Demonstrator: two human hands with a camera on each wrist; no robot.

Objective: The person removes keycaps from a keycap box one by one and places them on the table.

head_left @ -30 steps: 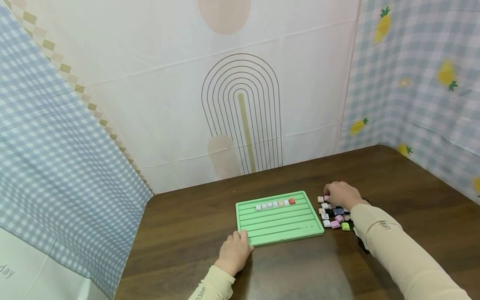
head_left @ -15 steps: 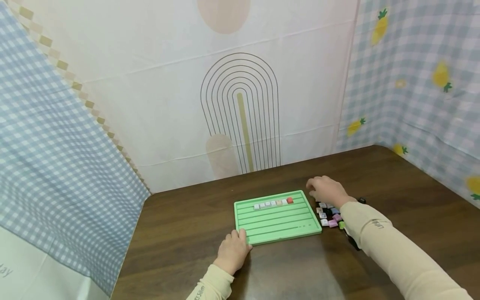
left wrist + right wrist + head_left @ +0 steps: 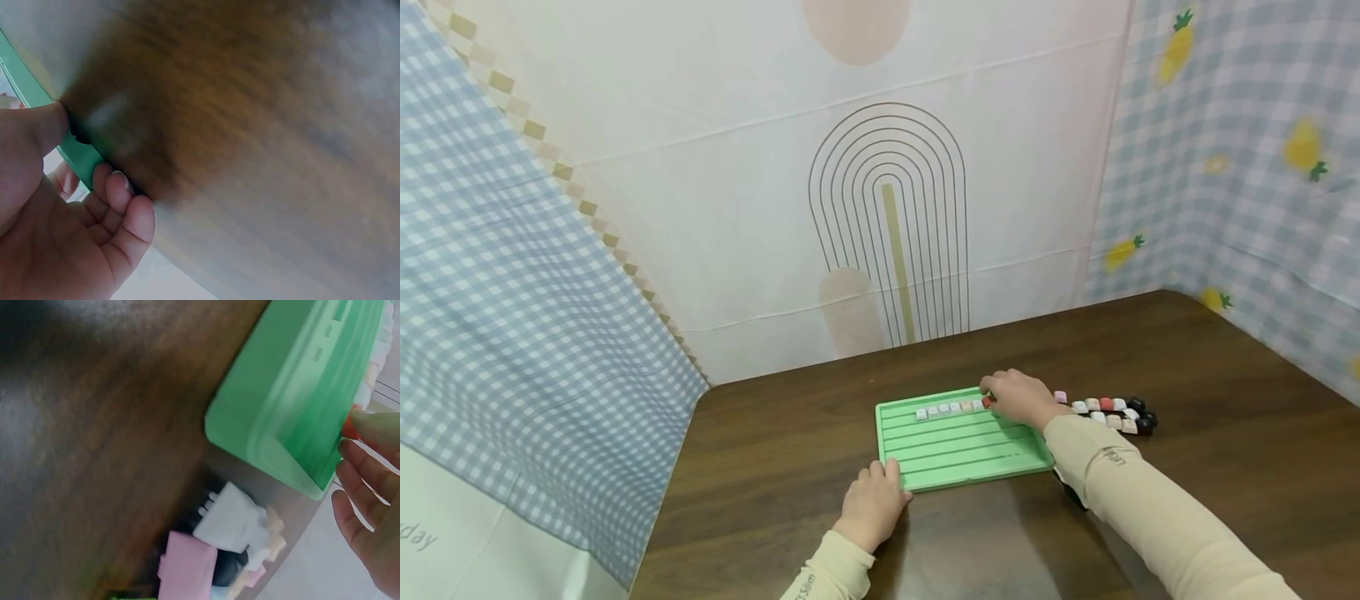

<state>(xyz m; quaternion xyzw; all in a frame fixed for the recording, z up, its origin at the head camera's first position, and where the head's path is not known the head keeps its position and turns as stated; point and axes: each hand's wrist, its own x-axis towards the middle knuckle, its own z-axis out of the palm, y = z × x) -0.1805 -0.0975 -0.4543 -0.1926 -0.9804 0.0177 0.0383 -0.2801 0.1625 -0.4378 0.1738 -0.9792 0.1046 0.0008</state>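
Note:
A green grooved tray (image 3: 940, 456) lies on the table, with a row of white and beige keycaps (image 3: 943, 409) along its upper groove. A red keycap (image 3: 987, 402) ends this row at the right. My left hand (image 3: 872, 504) grips the tray's lower left corner; in the left wrist view its thumb (image 3: 50, 125) presses the green edge, with the other fingers curled. My right hand (image 3: 1018, 398) reaches over the tray's upper right corner. In the right wrist view its thumb and forefinger pinch at the red keycap (image 3: 350, 425); whether another keycap sits between them is hidden.
Loose keycaps (image 3: 1105, 405) in white, beige, red, pink and black lie right of the tray, partly hidden by the right forearm. A pink keycap (image 3: 187, 565) and a white keycap (image 3: 228, 519) show close by. A patterned cloth (image 3: 760, 250) hangs behind the table (image 3: 760, 450).
My right hand has moved left from the loose keycaps to the right end of the row on the tray. The left hand stays at the tray's corner.

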